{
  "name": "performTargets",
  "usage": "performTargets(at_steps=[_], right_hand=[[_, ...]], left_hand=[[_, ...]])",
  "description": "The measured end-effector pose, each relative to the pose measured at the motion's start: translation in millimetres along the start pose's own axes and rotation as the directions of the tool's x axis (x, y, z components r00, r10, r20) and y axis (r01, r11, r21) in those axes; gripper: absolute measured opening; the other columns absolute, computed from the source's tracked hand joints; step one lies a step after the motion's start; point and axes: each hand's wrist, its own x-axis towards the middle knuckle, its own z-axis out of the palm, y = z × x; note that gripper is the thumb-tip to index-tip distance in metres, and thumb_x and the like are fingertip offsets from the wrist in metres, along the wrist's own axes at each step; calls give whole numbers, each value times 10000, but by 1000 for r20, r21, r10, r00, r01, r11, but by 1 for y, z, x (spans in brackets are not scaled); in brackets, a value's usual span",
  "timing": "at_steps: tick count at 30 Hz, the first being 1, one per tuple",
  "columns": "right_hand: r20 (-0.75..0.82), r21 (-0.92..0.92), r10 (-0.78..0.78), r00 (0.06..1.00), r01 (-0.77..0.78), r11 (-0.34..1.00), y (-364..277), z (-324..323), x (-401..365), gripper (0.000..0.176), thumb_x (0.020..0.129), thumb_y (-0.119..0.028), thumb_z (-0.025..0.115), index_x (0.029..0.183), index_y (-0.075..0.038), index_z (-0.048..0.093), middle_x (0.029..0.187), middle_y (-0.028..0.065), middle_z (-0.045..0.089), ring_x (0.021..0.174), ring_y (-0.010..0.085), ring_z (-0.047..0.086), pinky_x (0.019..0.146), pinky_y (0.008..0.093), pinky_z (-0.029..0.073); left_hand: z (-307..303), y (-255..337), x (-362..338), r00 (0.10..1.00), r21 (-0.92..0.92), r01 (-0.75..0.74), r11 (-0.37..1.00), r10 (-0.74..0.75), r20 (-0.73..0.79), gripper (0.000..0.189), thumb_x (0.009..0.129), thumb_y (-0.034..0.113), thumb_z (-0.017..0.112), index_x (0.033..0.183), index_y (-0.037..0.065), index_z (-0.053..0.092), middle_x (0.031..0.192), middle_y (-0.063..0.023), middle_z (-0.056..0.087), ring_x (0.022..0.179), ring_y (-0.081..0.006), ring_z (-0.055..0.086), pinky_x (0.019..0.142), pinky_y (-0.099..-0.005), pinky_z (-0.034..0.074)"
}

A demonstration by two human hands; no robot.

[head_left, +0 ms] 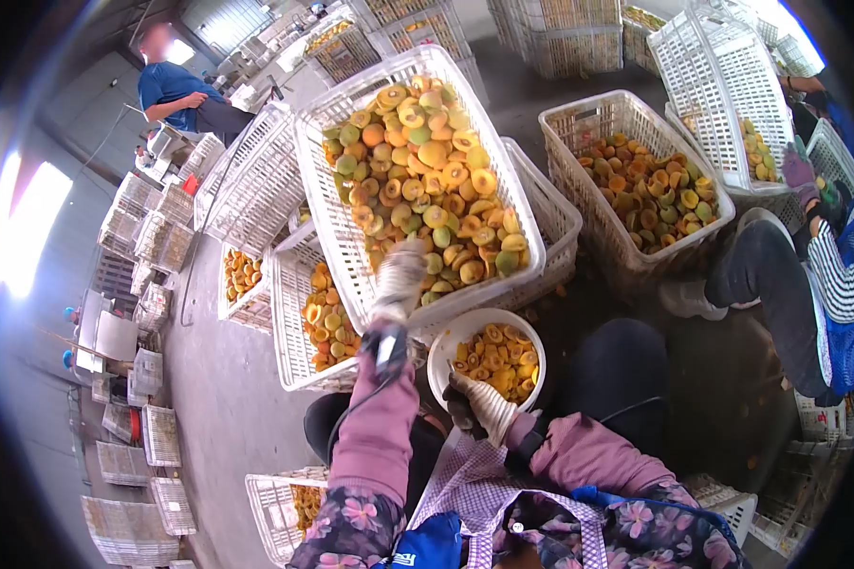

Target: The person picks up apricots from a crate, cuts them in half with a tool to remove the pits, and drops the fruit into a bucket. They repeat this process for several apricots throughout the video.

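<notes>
A white crate (308,180) of halved yellow, orange and greenish fruit stands tilted in front of me. My left hand (401,277), in a pale glove, is at the crate's lower left, over the fruit; it is blurred and its fingers cannot be made out. Below the crate sits a white bucket (438,368) with cut orange fruit pieces in it. My right hand (482,406), in a striped glove with dark fingertips, is closed at the bucket's near rim. A small thin tool seems to poke out of its fingers, too small to name surely.
Another fruit crate (626,256) stands at the right, with a co-worker's gloved hand (799,166) and legs beyond it. More crates (289,332) are at the left. A person in blue (176,90) stands at the upper left. Stacked crates (574,52) stand behind.
</notes>
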Motion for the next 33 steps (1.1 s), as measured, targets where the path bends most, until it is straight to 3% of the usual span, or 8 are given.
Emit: performTargets(at_steps=[3,7,15,23,24,25,28,33], right_hand=[[-17,66,13,1000,-12,998,1,-3,14,389,871,-470,497,691,-125,504,510,-20,422,375,117,351,353,243,258],[-72,4,-27,997,27,1000,0,-2,13,385,869,-466,501,692,-124,511,525,-2,466,381,125,382,356,253,298],[-249,-93,-437,864,428,899,-6,-2,10,284,848,-403,555,760,-133,541,555,-18,478,420,109,434,379,251,338],[-110,50,-416,903,423,905,-55,24,-15,261,833,-332,618,996,-129,598,725,-45,580,601,65,517,514,201,410],[-79,-9,-448,891,449,894,-56,22,-8,281,821,-328,637,1016,-129,604,745,-48,593,630,59,528,527,201,413],[-64,-3,-436,898,437,900,-58,22,-3,258,817,-310,647,986,-118,616,764,-42,604,623,53,528,527,210,416],[48,-177,-485,873,485,856,-96,43,-1,243,817,-282,649,975,-99,619,779,-36,611,632,61,540,542,218,425],[42,-207,-655,755,648,733,-127,50,38,217,796,-178,678,944,-29,626,819,1,628,688,86,569,618,211,458]], left_hand=[[34,-18,26,995,994,21,-110,-91,-31,302,803,139,536,1099,77,535,1234,-214,424,1076,-378,517,910,-410,430],[36,-17,32,993,994,25,-106,-112,-37,313,773,104,555,1084,65,533,1199,-245,452,1041,-371,540,876,-378,463],[37,33,-47,996,53,-16,998,11,83,231,810,-24,524,1036,20,509,985,-85,545,846,-139,549,751,-244,469],[66,54,-147,806,568,-591,573,382,453,359,762,-24,628,1100,34,521,1031,-71,581,901,-180,579,789,-260,464],[63,47,-145,965,95,-113,989,87,248,361,767,-44,591,1112,32,516,1035,-67,579,904,-177,577,805,-258,459],[59,42,-143,917,-478,394,785,-301,262,367,772,-65,553,1124,30,512,1038,-63,576,907,-174,574,822,-256,454],[65,61,-132,913,207,-394,895,357,198,336,794,-66,506,1115,30,526,1034,-47,578,900,-162,571,842,-263,452],[59,26,-90,851,509,-417,753,520,-72,394,737,-23,576,1120,55,532,983,-80,578,870,-189,561,788,-276,460]])
